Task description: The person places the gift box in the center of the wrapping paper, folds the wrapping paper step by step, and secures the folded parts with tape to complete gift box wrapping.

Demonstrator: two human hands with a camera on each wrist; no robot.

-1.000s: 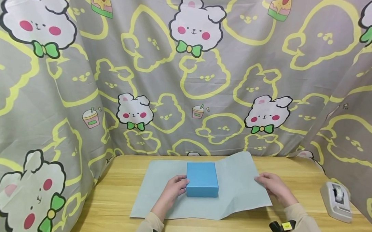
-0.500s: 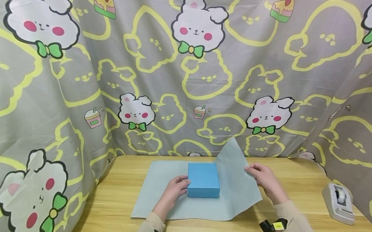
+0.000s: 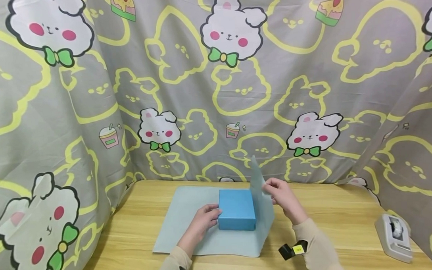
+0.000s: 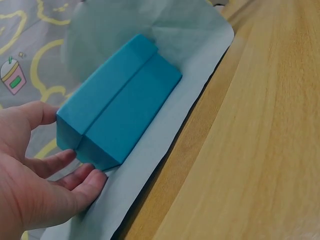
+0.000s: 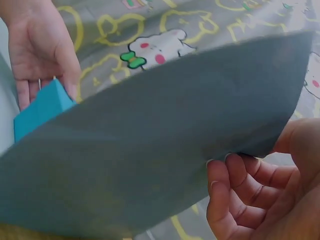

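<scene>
A blue box (image 3: 236,209) lies on a sheet of pale blue-green paper (image 3: 186,219). My left hand (image 3: 202,223) rests against the box's left end; in the left wrist view, its extended fingers (image 4: 57,162) touch that end face and corner. The sheet's right part stands nearly upright beside the box's right side. There, my right hand (image 3: 283,196) pinches the paper's right edge. In the right wrist view, the raised paper (image 5: 150,140) covers much of the box, and the right thumb is behind or at the edge of the sheet.
A white tape dispenser (image 3: 394,238) with a roll of clear tape stands at the right of the wooden table (image 3: 123,233). A grey curtain (image 3: 196,92) with cartoon prints hangs behind the table and along both sides.
My right hand has moved left with the paper's right edge, lifting that part from nearly flat to nearly upright beside the box. My left hand has stayed against the box.
</scene>
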